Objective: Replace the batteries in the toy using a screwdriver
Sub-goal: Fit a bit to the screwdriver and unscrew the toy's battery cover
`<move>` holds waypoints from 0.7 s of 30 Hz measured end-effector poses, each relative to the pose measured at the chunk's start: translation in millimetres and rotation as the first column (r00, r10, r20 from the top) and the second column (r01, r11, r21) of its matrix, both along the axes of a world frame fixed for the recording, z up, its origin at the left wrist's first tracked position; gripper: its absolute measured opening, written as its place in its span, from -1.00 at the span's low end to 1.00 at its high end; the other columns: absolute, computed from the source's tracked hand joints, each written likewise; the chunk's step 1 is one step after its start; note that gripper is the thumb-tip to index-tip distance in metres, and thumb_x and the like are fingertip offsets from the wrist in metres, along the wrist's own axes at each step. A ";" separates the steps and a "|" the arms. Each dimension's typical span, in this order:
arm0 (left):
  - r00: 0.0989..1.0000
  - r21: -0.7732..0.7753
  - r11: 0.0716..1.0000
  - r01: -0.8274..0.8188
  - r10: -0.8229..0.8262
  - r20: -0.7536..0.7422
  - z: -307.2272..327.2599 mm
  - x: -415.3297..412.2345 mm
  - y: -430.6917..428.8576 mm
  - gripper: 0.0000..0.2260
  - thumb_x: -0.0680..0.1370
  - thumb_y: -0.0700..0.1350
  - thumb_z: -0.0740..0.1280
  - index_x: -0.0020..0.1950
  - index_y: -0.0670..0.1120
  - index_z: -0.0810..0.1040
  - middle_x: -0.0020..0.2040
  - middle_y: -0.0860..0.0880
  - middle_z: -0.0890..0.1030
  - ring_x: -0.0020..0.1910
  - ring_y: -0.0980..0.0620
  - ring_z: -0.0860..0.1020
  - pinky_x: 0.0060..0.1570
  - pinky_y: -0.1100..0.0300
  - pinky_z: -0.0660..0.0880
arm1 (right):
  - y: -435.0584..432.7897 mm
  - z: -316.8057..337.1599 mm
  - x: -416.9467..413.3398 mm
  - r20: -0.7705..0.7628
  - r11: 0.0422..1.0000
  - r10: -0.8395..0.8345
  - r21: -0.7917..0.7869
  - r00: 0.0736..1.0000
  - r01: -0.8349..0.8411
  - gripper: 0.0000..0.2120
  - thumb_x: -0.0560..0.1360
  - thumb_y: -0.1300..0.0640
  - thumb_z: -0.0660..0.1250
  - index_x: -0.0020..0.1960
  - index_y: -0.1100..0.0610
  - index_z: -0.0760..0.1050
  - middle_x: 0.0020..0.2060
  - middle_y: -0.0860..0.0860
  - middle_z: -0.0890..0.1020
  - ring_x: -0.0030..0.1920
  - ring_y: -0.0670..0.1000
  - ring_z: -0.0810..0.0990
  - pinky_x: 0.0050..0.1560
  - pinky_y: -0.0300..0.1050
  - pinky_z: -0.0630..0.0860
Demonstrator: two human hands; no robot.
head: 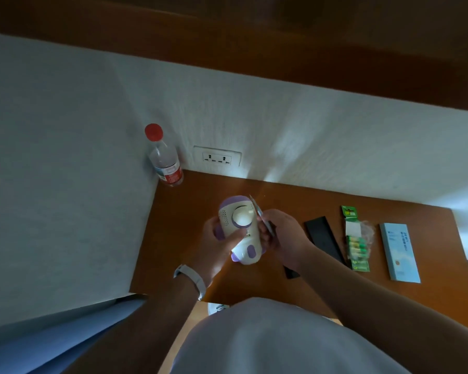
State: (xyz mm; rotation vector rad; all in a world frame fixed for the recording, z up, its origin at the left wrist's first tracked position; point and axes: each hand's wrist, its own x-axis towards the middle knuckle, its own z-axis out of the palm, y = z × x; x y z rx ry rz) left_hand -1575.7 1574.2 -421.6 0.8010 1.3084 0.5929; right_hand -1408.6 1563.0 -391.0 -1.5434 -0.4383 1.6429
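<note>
A white and purple toy [239,228] with a round dial on top is held above the brown table [179,238]. My left hand [219,244] grips it from the left and below. My right hand [283,236] is closed on a thin screwdriver [260,214]; its shaft runs up and to the left along the toy's right side. A green pack of batteries [356,242] lies on the table to the right of my right hand.
A clear bottle with a red cap [164,157] stands in the back left corner beside a wall socket [217,158]. A black flat strip [325,240], a small black piece [291,272] and a light blue box [399,252] lie on the right. The table's front edge is near my body.
</note>
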 end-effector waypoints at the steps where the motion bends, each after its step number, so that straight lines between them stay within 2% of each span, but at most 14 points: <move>1: 1.000 -0.002 1.000 0.000 0.000 0.005 0.4 0.3 1.1 -0.24 0.29 0.06 0.62 0.40 -0.05 0.39 0.20 -0.05 0.63 0.14 -0.05 0.64 0.09 -0.03 0.63 | 0.8 -1.9 0.3 -0.004 1.000 0.007 -0.002 1.000 -0.007 -0.82 0.46 0.22 0.27 -0.32 0.15 0.42 -0.42 0.05 0.41 -0.43 0.01 0.35 -0.39 -0.11 0.34; 4: 1.000 0.011 1.000 -0.014 0.014 0.000 -1.6 1.3 2.1 -0.20 0.19 0.15 0.61 0.36 -0.01 0.41 0.19 -0.04 0.63 0.13 -0.04 0.64 0.10 -0.06 0.64 | 2.2 -6.3 2.6 -0.011 0.999 0.034 0.003 0.999 -0.034 -0.84 0.45 0.20 0.28 -0.30 0.15 0.42 -0.42 0.05 0.40 -0.42 0.01 0.35 -0.38 -0.10 0.35; 7: 0.999 -0.011 1.000 -0.025 0.025 0.031 -4.7 2.1 1.4 -0.37 0.38 -0.07 0.60 0.36 -0.03 0.37 0.19 -0.03 0.61 0.12 -0.01 0.63 0.01 0.09 0.64 | 2.6 -8.1 5.9 -0.029 0.999 0.039 0.015 0.999 -0.039 -0.89 0.40 0.16 0.30 -0.27 0.17 0.42 -0.40 0.07 0.41 -0.41 0.02 0.35 -0.39 -0.10 0.35; 10: 0.997 -0.024 0.999 -0.035 0.036 0.069 -8.1 2.3 0.5 -0.40 0.45 -0.15 0.54 0.40 -0.03 0.35 0.21 -0.03 0.61 0.15 -0.04 0.64 0.07 0.02 0.64 | 2.2 -8.2 6.4 -0.033 0.999 0.040 0.016 0.999 -0.039 -0.87 0.41 0.16 0.29 -0.29 0.16 0.42 -0.40 0.07 0.42 -0.41 0.01 0.35 -0.38 -0.11 0.34; 13: 0.995 -0.028 0.999 -0.040 0.042 0.092 -10.4 0.7 -0.6 -0.42 0.46 -0.10 0.52 0.41 0.00 0.35 0.23 -0.03 0.61 0.17 -0.05 0.63 0.12 -0.04 0.63 | 1.2 -7.2 5.6 -0.032 0.998 0.047 0.031 0.998 -0.046 -0.84 0.47 0.18 0.26 -0.28 0.16 0.41 -0.41 0.06 0.42 -0.41 0.01 0.35 -0.38 -0.11 0.33; 17: 0.992 -0.033 0.999 -0.022 0.026 0.127 -11.5 -0.9 -1.5 -0.44 0.46 0.00 0.51 0.41 0.03 0.38 0.23 -0.01 0.62 0.16 -0.04 0.64 -0.05 0.06 0.65 | -1.5 -2.8 3.9 -0.022 0.998 0.054 0.044 0.998 -0.053 -0.84 0.51 0.21 0.23 -0.25 0.18 0.41 -0.41 0.06 0.42 -0.40 0.01 0.35 -0.37 -0.10 0.33; 21: 0.989 -0.019 0.999 0.032 -0.029 0.147 -10.2 -3.6 -4.1 -0.41 0.43 0.12 0.55 0.40 0.07 0.43 0.25 -0.04 0.63 0.18 -0.06 0.65 0.03 -0.04 0.65 | -9.4 8.7 1.9 -0.026 0.996 0.048 0.071 0.998 -0.046 -0.79 0.56 0.23 0.18 -0.25 0.19 0.39 -0.41 0.07 0.41 -0.40 0.00 0.34 -0.35 -0.11 0.33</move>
